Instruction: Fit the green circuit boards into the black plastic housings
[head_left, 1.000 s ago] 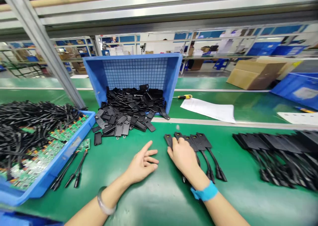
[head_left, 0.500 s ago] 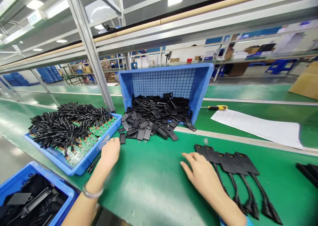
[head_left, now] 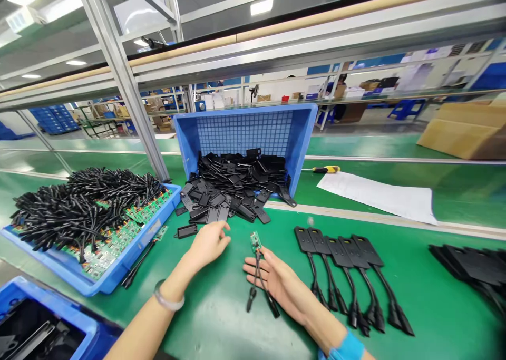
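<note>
My right hand point(head_left: 280, 281), palm turned up, holds a small green circuit board point(head_left: 255, 241) with two black cable leads. The board points away from me, pinched by the thumb near its cable end, and the leads hang across the fingers. My left hand point(head_left: 207, 245) hovers over the bench before a heap of black plastic housings point(head_left: 217, 199), its thumb and fingers apart with nothing visible between them. One open housing point(head_left: 185, 231) lies left of that hand. Another cabled board point(head_left: 161, 233) lies beside the blue tray point(head_left: 122, 268).
Cabled boards fill the tray. A blue crate point(head_left: 304, 138) on its side holds more housings. Several cabled black units point(head_left: 343, 250) lie in a row at right, with a dark stack point(head_left: 470, 265) beyond. A screwdriver point(head_left: 326, 169), paper point(head_left: 379, 195) and lower-left bin point(head_left: 75, 323) surround the bench.
My right hand has moved left from the row of units, turned palm up and now holds a cabled board. My left hand has moved right, away from the tray. The view has turned right.
</note>
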`<state>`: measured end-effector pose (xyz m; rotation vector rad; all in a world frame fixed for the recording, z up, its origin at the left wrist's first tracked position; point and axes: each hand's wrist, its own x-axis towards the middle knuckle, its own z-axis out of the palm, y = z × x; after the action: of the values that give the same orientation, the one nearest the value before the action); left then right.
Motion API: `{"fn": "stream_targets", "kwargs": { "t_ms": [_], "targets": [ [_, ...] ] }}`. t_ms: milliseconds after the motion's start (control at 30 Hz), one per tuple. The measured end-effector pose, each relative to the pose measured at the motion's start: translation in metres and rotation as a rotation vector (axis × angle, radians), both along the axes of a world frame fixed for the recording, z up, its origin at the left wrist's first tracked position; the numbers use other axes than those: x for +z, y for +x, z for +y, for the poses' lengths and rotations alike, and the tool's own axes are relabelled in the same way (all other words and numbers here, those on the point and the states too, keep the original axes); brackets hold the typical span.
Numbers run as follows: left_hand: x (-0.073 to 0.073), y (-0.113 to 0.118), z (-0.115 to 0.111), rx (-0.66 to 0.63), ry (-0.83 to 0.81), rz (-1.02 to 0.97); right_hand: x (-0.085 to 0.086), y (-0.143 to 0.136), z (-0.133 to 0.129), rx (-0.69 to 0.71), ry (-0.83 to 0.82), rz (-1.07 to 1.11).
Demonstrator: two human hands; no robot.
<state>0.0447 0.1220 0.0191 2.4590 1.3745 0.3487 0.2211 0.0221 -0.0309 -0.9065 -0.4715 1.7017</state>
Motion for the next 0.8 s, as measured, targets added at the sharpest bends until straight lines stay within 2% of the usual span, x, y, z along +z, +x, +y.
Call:
{"fn": "stream_targets", "kwargs": {
  "t_ms": [100, 200, 333, 433, 533, 667, 733, 800],
  "targets": [
    [-0.012, 0.019, 0.025, 0.155, 0.155, 0.115, -0.001, 0.006, 0.004, -0.116, -0.008, -0.096],
    [-0.018, 0.027, 0.037, 0.18, 0.189, 0.145, 0.002, 0.012, 0.005, -0.184, 0.049, -0.222],
    [-0.013, 0.031, 0.028, 0.148, 0.235, 0.146, 0.012, 0.014, 0.002, -0.197, 0.154, -0.296],
    [-0.006, 0.033, 0.013, 0.095, 0.19, -0.009, 0.018, 0.016, 0.001, -0.227, 0.178, -0.285],
    [-0.007, 0.034, 0.003, 0.001, -0.017, -0.408, 0.02, 0.018, 0.0, -0.224, 0.166, -0.264],
    [-0.02, 0.035, 0.0, -0.087, -0.559, -0.937, 0.02, 0.021, -0.001, -0.213, 0.154, -0.288],
    [-0.028, 0.033, 0.0, -0.089, -0.773, -1.096, 0.02, 0.02, -0.001, -0.189, 0.132, -0.279],
    [-0.032, 0.032, -0.002, -0.07, -0.903, -1.198, 0.021, 0.019, -0.001, -0.147, 0.108, -0.258]
  ]
}}
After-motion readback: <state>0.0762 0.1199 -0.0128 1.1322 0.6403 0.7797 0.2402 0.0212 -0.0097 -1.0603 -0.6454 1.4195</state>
